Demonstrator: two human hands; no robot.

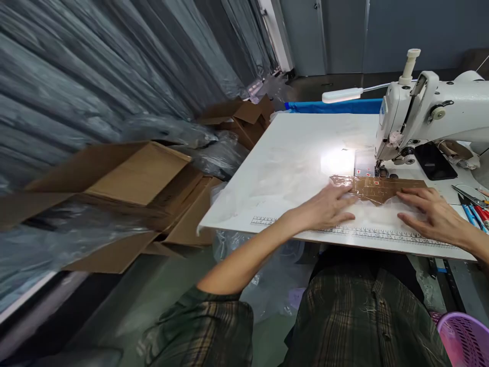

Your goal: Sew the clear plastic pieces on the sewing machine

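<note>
A shiny brown piece of material (pixel 376 190) with a grid-like pattern lies on the white sewing table (pixel 282 163), its far edge close to the presser foot (pixel 378 167) of a white sewing machine (pixel 458 109). Thin whitish material (pixel 372 211) shows along its near edge. My left hand (pixel 328 206) rests with fingers stretched out at the left end of the brown piece. On the opposite end, my right hand (pixel 433 214) lies palm down, fingers apart. Neither hand is wrapped around anything. Whether the needle is in the material is too small to tell.
A printed ruler (pixel 367 232) runs along the table's near edge. Right of the machine's needle lies a black phone (pixel 435 160), with scissors (pixel 469 195) and pens (pixel 471 214) nearer. Open cardboard boxes (pixel 141 173) stand left on the floor; a purple basket (pixel 464 323) is lower right.
</note>
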